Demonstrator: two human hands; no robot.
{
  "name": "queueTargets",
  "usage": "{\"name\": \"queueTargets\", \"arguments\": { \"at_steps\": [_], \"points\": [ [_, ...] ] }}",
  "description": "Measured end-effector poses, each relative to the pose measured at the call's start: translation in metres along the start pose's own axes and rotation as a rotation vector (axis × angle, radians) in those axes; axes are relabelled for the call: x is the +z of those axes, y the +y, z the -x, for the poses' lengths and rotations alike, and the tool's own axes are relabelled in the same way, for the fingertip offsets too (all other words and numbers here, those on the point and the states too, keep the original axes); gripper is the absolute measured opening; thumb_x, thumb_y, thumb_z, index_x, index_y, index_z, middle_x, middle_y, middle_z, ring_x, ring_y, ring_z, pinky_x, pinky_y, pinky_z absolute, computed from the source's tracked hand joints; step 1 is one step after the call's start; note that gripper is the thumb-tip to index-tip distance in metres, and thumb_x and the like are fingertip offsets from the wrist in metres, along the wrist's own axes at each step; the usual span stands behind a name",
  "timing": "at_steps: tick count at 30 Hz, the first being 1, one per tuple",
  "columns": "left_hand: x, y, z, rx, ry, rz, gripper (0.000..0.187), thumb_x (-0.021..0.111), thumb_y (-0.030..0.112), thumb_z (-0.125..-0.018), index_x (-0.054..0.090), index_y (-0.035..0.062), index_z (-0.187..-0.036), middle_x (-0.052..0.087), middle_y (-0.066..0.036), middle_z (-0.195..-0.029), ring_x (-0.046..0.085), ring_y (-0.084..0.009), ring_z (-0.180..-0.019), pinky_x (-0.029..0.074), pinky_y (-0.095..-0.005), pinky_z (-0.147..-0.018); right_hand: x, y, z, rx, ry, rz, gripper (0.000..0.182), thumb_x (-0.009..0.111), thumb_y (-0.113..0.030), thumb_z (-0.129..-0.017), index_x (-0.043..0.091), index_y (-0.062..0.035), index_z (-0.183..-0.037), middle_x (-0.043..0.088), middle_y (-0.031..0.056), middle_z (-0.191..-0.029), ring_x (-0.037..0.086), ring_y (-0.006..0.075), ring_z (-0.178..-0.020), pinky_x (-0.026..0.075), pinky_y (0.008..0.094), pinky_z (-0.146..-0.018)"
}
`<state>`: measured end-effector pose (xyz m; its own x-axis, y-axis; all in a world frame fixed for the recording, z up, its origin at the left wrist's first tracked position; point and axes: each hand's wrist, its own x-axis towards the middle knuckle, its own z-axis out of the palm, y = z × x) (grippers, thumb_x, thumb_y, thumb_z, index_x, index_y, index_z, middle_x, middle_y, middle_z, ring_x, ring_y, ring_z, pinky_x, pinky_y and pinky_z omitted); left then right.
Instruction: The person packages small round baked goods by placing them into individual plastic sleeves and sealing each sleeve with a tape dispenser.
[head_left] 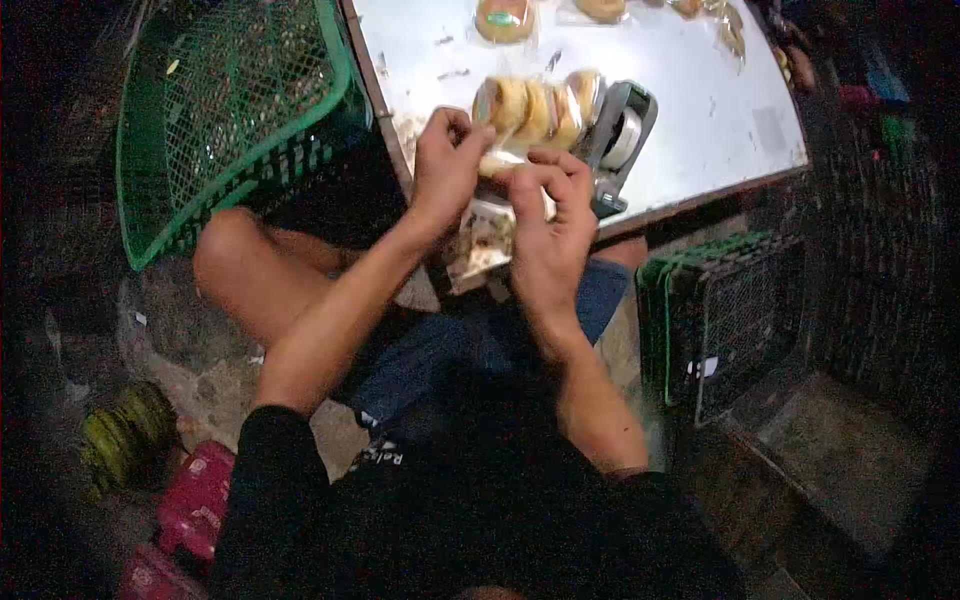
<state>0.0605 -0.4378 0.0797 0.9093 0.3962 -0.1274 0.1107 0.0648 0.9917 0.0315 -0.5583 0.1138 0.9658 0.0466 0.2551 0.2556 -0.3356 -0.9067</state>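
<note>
My left hand [445, 170] is closed, thumb and finger pinching the near end of a pale, shiny piece [503, 160] that looks like clear wrapping over something yellowish. From the other side my right hand [550, 215] grips the same piece with thumb and curled fingers; its exact kind is blurred. Just beyond my fingers, a row of round golden pastries [537, 108] in clear plastic lies on the white table [700, 130]. Right of them stands a grey tape dispenser [622, 140] with a roll of pale tape.
More wrapped pastries [506, 18] lie at the table's far side. A large green mesh basket [250, 140] stands at the left, stacked dark and green crates [725, 320] at the right. An open scrap-filled container [487, 245] sits below my hands. Pink items [195, 500] lie lower left.
</note>
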Motion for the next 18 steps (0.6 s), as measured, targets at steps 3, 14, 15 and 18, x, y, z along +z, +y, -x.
{"name": "queueTargets", "arguments": {
  "at_steps": [3,14,15,18],
  "points": [
    [-0.007,0.005,0.010,0.098,-0.130,0.129,0.018,0.062,0.004,-0.084,0.046,0.0052,-0.091,0.054,-0.002,-0.082,0.051,-0.0095,-0.076,0.046,-0.0242,-0.070,0.003,0.000,-0.022,0.217,-0.045,-0.233,0.026,0.064,-0.015,-0.084,0.056,0.0003,-0.103,0.054,0.0121,-0.109,0.054,0.0239,-0.099,0.043,0.0338,-0.089],
    [-0.051,0.038,-0.045,-0.120,-0.282,0.334,0.051,0.065,0.013,-0.083,0.044,-0.0048,-0.126,0.058,-0.015,-0.113,0.059,-0.0170,-0.098,0.050,-0.0288,-0.086,0.010,0.001,-0.102,0.205,-0.338,-0.128,0.027,0.065,-0.021,-0.084,0.057,0.0008,-0.097,0.059,0.0132,-0.098,0.057,0.0214,-0.092,0.046,0.0324,-0.084],
    [-0.053,0.028,-0.054,-0.026,-0.207,0.185,0.053,0.066,0.016,-0.084,0.043,-0.0053,-0.127,0.058,-0.015,-0.114,0.059,-0.0173,-0.098,0.050,-0.0284,-0.086,0.008,0.025,-0.125,0.033,-0.242,-0.058,0.029,0.065,-0.024,-0.083,0.059,0.0014,-0.095,0.063,0.0139,-0.091,0.060,0.0220,-0.087,0.047,0.0328,-0.080],
    [-0.030,-0.022,-0.083,-0.246,-0.181,-0.017,0.095,0.070,0.046,-0.078,0.023,-0.0104,-0.139,0.047,-0.026,-0.127,0.053,-0.0273,-0.111,0.045,-0.0350,-0.093,0.006,0.048,-0.201,0.081,-0.226,0.109,0.036,0.065,-0.032,-0.083,0.061,0.0011,-0.099,0.066,0.0153,-0.088,0.063,0.0242,-0.081,0.049,0.0349,-0.076]
  ]
}}
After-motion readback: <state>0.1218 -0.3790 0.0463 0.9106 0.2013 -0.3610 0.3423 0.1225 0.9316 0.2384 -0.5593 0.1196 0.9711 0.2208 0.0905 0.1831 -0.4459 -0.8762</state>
